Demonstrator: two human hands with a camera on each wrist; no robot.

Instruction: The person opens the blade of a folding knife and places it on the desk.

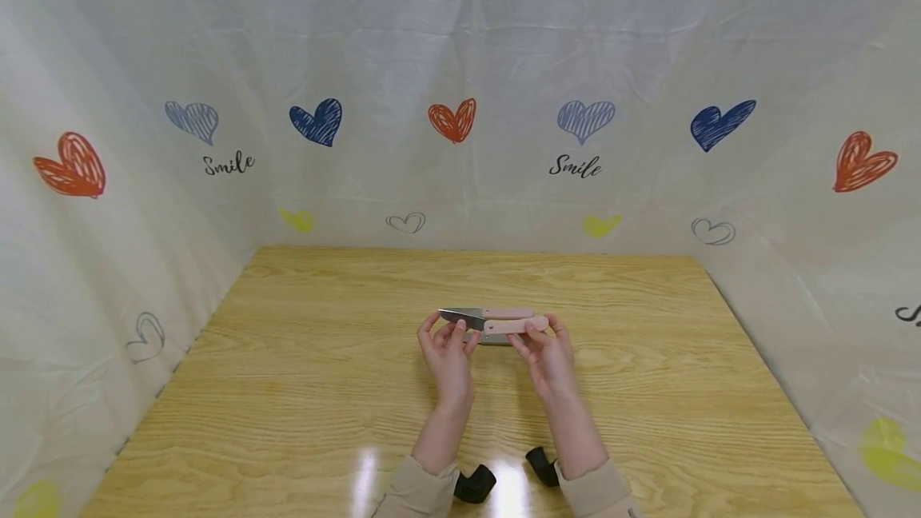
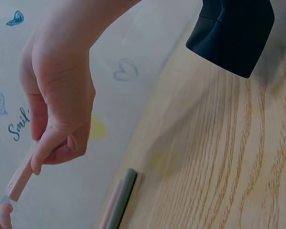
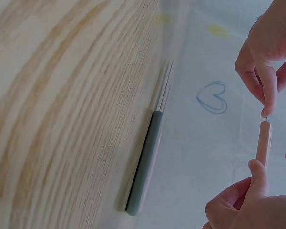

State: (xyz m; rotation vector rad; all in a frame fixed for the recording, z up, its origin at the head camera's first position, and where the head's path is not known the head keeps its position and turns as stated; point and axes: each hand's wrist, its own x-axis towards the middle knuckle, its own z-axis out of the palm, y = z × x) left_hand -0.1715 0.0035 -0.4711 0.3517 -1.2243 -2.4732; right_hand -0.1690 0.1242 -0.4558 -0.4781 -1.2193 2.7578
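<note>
In the head view, both hands hold a pink-handled knife [image 1: 516, 326] level above the table, its blade pointing left. My left hand [image 1: 449, 370] pinches the blade end with its fingertips, while my right hand [image 1: 550, 362] grips the handle end between thumb and fingers. The right wrist view shows the pink handle [image 3: 263, 143] between the two hands; most of the blade is hidden by fingers. Lying on the tabletop behind is a knife with a grey-green handle [image 3: 145, 167]. Beside it lies another pink-handled one [image 1: 508, 313], partly covered by the held knife in the head view.
The wooden table [image 1: 302, 358] meets a white curtain [image 1: 388, 46] printed with hearts and "Smile" at the back and both sides. Black wrist mounts [image 1: 475, 484] show by the sleeves [image 1: 424, 486], close to the tabletop.
</note>
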